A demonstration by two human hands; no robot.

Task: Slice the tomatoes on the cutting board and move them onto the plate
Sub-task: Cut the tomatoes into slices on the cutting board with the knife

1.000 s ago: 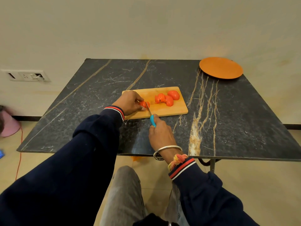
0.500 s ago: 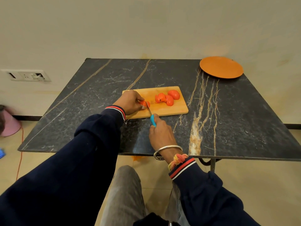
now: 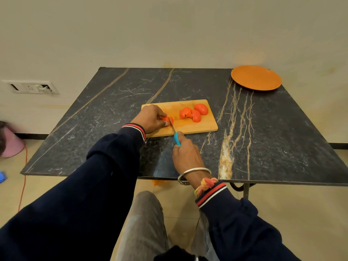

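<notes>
A wooden cutting board (image 3: pixel 203 127) lies mid-table. My left hand (image 3: pixel 150 117) presses a red tomato piece (image 3: pixel 168 120) down on the board's left part, fingers partly covering it. My right hand (image 3: pixel 185 153) grips a knife (image 3: pixel 174 131) by its blue handle, and the blade rests in that tomato piece. Several cut tomato pieces (image 3: pixel 194 113) sit in a cluster on the board's far right part. An orange plate (image 3: pixel 256 77) stands bare at the table's far right corner.
The dark marble table (image 3: pixel 113 110) stands against a beige wall. A wall socket (image 3: pixel 31 87) is at the left. A pink object (image 3: pixel 11 144) and an orange cord (image 3: pixel 23 178) lie on the floor on the left. My knee (image 3: pixel 146 223) is below the table's near edge.
Both hands stay nearly in place. The knife blade has shifted slightly in the tomato piece under my left hand. The cut pieces and plate have not moved.
</notes>
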